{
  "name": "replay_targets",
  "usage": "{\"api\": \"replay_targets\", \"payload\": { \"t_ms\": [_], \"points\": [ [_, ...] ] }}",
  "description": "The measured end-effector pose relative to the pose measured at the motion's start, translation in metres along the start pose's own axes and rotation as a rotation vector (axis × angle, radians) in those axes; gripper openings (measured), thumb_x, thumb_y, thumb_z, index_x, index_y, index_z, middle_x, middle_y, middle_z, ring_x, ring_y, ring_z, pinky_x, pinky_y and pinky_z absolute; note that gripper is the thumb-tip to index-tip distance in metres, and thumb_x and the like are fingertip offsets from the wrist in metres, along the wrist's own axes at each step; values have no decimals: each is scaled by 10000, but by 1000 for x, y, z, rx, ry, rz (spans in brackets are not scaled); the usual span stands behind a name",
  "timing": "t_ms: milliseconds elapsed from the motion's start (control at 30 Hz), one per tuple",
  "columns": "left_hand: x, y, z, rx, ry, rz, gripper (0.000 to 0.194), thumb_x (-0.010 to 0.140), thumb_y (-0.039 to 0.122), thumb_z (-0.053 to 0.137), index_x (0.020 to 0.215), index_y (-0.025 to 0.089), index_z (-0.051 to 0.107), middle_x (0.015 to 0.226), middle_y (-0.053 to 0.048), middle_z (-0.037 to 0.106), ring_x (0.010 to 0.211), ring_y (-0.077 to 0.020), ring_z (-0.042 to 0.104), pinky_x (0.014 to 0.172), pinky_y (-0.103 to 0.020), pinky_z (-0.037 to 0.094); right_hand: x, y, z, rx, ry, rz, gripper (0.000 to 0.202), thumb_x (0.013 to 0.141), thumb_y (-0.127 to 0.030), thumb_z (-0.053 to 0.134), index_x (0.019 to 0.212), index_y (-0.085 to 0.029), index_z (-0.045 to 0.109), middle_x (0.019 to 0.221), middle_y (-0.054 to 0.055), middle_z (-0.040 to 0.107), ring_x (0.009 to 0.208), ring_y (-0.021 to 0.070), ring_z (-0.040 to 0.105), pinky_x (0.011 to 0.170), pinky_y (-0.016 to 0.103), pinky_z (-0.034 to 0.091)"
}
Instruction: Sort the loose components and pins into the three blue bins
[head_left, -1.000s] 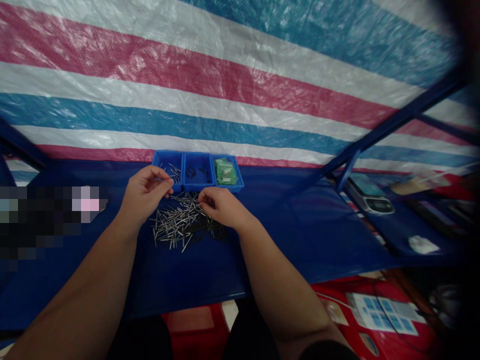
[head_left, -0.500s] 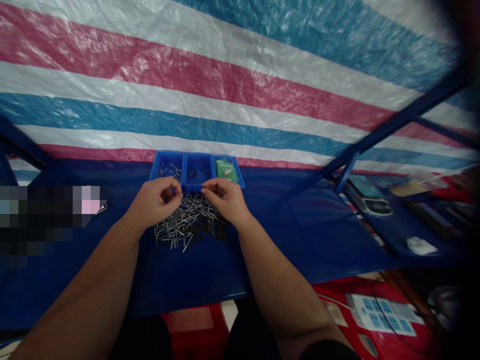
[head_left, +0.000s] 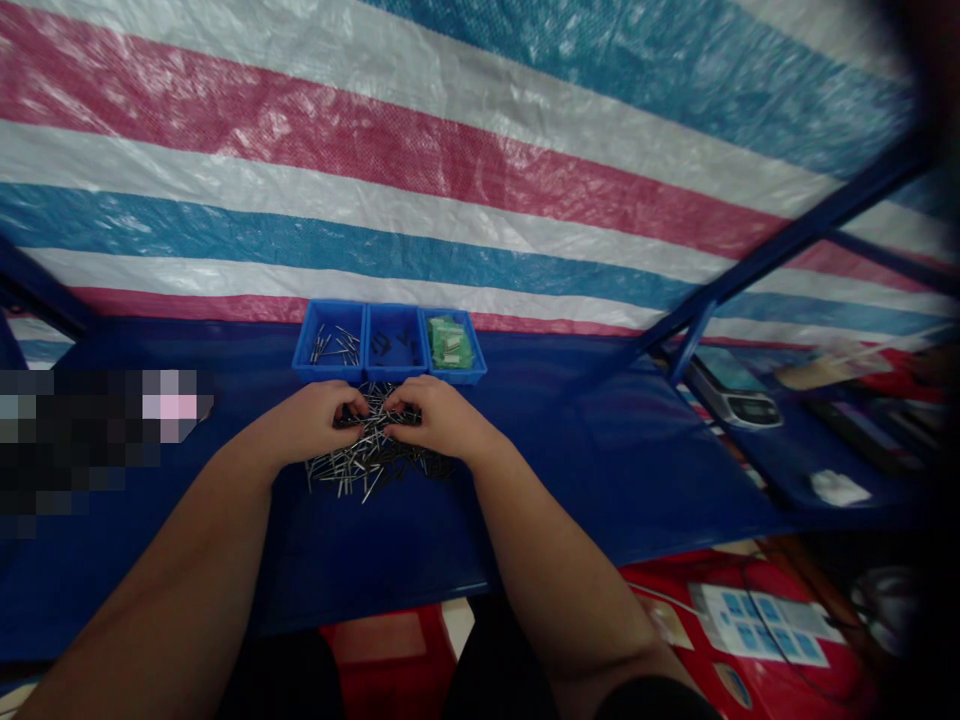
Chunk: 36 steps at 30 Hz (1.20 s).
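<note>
Just before the three blue bins point(head_left: 390, 345), left hand point(head_left: 315, 420) and right hand point(head_left: 439, 415) rest curled on the pin pile point(head_left: 371, 455), apparently pinching pins; no writing is legible.

My left hand point(head_left: 315, 422): bare, no glove, no ring that I can see.
My right hand point(head_left: 439, 420): bare also.
My forearms: uncovered.
My right sleeve point(head_left: 660, 700): black, short.

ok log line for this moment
left hand: on pin pile | right hand: on pin pile | blue trays: behind pile | grip: unclear
</note>
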<state>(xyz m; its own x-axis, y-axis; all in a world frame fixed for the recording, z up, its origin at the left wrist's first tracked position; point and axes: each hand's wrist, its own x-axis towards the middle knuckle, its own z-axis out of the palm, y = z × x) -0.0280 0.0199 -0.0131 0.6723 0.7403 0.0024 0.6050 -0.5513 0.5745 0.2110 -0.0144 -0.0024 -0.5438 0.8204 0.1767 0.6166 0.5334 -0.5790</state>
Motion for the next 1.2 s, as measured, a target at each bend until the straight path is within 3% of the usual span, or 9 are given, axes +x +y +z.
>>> {"api": "replay_targets", "payload": {
  "t_ms": [167,400,733,900,1100,1200],
  "points": [
    [2,2,2,-3,31,-32,174,788,239,623,912,206,741,811,-27,710,689,-175,626,653,-288,459,1,-2,8,-62,-73,-27,163,809,-220,781,950,-181,709,950,44,662,939,193,571,873,321,402],
    [2,3,4,8,70,-23,126,810,249,610,858,201,716,827,-43,692,703,-181,616,659,-296,462,3,-6,17,-130,-60,2,92,854,-210,719,943,-191,729,938,50,646,930,196,555,865,330,395],
    [4,2,2,35,73,-17,132,851,234,581,853,202,709,830,-41,705,701,-180,625,660,-295,452,3,-5,15,-142,-53,7,33,887,-153,664,894,-173,688,927,47,632,903,176,550,841,306,392],
    [3,4,-3,-32,83,-49,182,886,320,577,903,207,720,799,-26,722,702,-181,654,647,-283,461,2,-4,11,-98,-26,28,52,911,-147,632,907,-172,678,922,41,626,877,159,558,802,275,395],
    [1,8,-5,-152,212,-79,207,882,382,622,892,201,722,742,-13,729,658,-168,667,597,-263,473,1,-3,10,-55,26,58,61,912,-165,639,911,-168,700,903,38,654,831,145,580,764,257,404],
    [3,9,-5,-202,330,-142,229,877,402,643,906,195,734,748,-28,735,662,-170,676,608,-267,501,2,-3,9,-48,52,59,90,919,-172,629,925,-171,718,896,38,675,820,144,592,764,260,415]
  ]
}}
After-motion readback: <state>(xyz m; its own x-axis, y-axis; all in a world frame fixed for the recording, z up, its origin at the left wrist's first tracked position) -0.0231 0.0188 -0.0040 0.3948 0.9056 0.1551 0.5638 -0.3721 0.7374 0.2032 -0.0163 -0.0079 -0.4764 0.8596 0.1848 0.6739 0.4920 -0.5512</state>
